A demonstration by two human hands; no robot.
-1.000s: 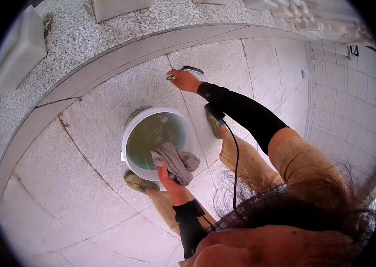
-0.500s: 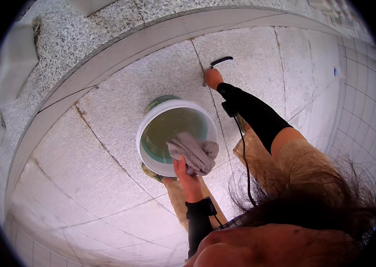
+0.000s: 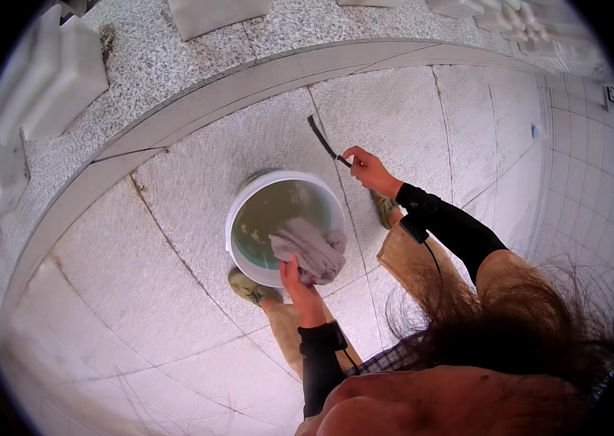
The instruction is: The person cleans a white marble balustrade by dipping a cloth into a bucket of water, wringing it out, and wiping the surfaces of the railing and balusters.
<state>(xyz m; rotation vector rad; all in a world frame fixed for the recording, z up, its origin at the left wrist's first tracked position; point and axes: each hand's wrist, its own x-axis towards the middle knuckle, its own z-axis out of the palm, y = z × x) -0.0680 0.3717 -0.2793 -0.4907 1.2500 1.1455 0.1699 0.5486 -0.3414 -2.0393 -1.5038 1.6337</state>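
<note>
A white bucket (image 3: 232, 252) of murky greenish water stands on the stone floor in front of me. My left hand (image 3: 303, 294) grips a damp-looking grey cloth (image 3: 310, 249), bunched up over the bucket's near right side. Part of the cloth hangs above the water. Beyond the bucket's right side, my right hand (image 3: 371, 171) is closed on one end of a slim black-bladed tool (image 3: 323, 136), perhaps a squeegee seen edge-on. Its long black strip points away and to the left, above the floor. The fingers hide the held end.
My left shoe (image 3: 250, 285) is close against the bucket's near side, my right shoe (image 3: 382, 207) to its right. A raised granite ledge (image 3: 198, 80) curves across the far side, with white stone blocks (image 3: 71, 76) on it. Cables hang from both wrists.
My right hand has come back nearer to me. The black-bladed tool has swung from pointing right to pointing far left. My left hand keeps the cloth over the bucket's rim, barely moved.
</note>
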